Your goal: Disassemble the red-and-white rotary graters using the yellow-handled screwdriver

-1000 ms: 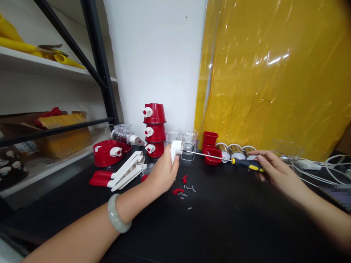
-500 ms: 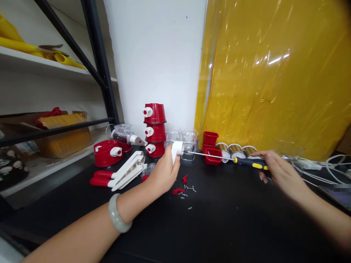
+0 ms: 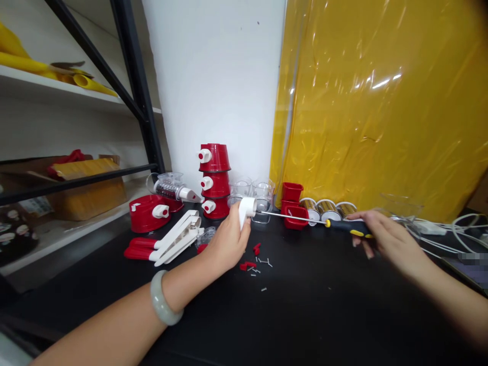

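Note:
My left hand [image 3: 230, 238] is wrapped round a white plastic part [image 3: 247, 207] whose round open end faces right. My right hand [image 3: 381, 236] holds the dark blue and yellow handle of a long screwdriver [image 3: 346, 227]. The shaft runs left, its tip at the open end of the white part; whether it touches a screw inside cannot be seen. Below my left hand, small red pieces [image 3: 248, 265] and several loose screws [image 3: 264, 289] lie on the black table [image 3: 297, 320].
Left are white-and-red handles [image 3: 177, 239], a red base [image 3: 147, 213] and a shelf [image 3: 72, 99]. Behind stand stacked red bases [image 3: 215, 184], clear plastic parts [image 3: 263, 189], red containers [image 3: 296, 216] and metal drums [image 3: 328, 209]. White cables [image 3: 463, 229] lie at right.
My right hand has shifted slightly left along the screwdriver handle, and its fingers have changed position. My left hand and the white part have stayed nearly still.

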The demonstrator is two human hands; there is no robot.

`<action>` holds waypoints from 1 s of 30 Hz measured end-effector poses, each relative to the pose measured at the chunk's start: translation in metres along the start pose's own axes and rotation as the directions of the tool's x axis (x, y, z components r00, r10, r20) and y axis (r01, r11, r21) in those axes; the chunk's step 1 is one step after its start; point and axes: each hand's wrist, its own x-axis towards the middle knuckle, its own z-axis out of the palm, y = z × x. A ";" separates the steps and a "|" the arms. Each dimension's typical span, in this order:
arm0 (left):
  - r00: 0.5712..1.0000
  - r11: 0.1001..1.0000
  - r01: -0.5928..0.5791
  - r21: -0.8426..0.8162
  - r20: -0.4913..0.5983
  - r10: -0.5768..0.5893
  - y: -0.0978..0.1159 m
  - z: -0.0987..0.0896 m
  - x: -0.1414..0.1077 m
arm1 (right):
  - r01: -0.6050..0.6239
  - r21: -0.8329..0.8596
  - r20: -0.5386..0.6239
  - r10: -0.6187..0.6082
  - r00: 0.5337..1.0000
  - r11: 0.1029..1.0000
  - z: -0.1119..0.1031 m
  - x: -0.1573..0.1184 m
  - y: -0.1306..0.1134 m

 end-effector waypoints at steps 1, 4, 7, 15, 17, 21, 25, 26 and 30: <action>1.000 1.000 -0.002 0.004 -0.005 0.002 0.000 0.000 0.000 | 0.033 -0.040 -0.006 -0.034 0.999 0.999 0.000 0.000 0.001; 1.000 1.000 -0.011 0.022 0.000 0.011 0.000 0.000 0.000 | 0.087 0.126 -0.061 -0.080 0.995 0.988 0.000 -0.003 -0.002; 1.000 0.999 -0.017 0.029 0.011 0.016 0.002 -0.001 -0.001 | 0.066 0.321 -0.028 -0.060 0.998 0.945 0.001 -0.004 -0.006; 1.000 1.000 0.009 0.006 0.011 -0.009 0.001 -0.002 0.000 | 0.017 -0.039 0.067 -0.015 0.998 0.999 -0.006 0.003 0.001; 1.000 1.000 0.016 0.010 0.017 -0.016 0.002 -0.001 0.000 | 0.073 0.037 0.007 -0.073 0.997 0.997 -0.005 0.001 -0.001; 1.000 1.000 0.001 0.022 0.020 -0.001 0.003 -0.001 -0.001 | 0.007 0.342 -0.012 -0.003 1.000 0.940 -0.001 -0.002 -0.007; 0.999 0.999 -0.028 0.026 0.024 0.028 0.004 -0.001 -0.002 | -0.053 0.341 -0.024 0.065 0.998 0.939 0.002 -0.001 -0.007; 0.999 0.999 -0.032 0.025 0.023 0.031 0.004 -0.001 -0.002 | -0.062 0.288 -0.029 0.073 0.997 0.956 0.002 0.000 -0.006; 1.000 0.999 -0.026 0.018 0.016 0.026 0.005 -0.002 -0.001 | -0.067 0.060 0.015 0.067 0.998 0.996 0.001 0.002 -0.003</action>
